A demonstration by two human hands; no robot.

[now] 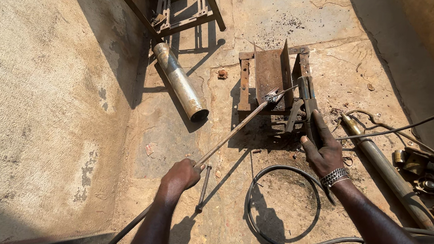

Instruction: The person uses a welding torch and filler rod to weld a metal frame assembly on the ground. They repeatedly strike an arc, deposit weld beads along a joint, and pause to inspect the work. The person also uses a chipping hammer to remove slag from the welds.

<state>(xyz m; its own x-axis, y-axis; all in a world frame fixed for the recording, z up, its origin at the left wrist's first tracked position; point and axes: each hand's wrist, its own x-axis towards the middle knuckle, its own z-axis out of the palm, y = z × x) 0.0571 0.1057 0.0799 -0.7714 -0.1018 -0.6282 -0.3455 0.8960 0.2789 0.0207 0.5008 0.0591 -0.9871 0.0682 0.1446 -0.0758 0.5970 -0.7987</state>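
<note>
Head view: left hand (181,175) is closed round a long steel rod (229,136), whose axis runs from near left to far right, tip on the rusty metal stand (270,77). Right hand (322,147) is wrapped round the welding holder (307,96). Loose steadying could let the rod tip skid off.

I saw my left hand (181,175) gripping a long thin rod (231,134) whose tip met the rusty angle-iron stand (271,72), while my right hand (323,149) clasped the welding holder (307,96) beside it; a metal pipe (180,81) lay apart on the concrete floor (46,96)
</note>
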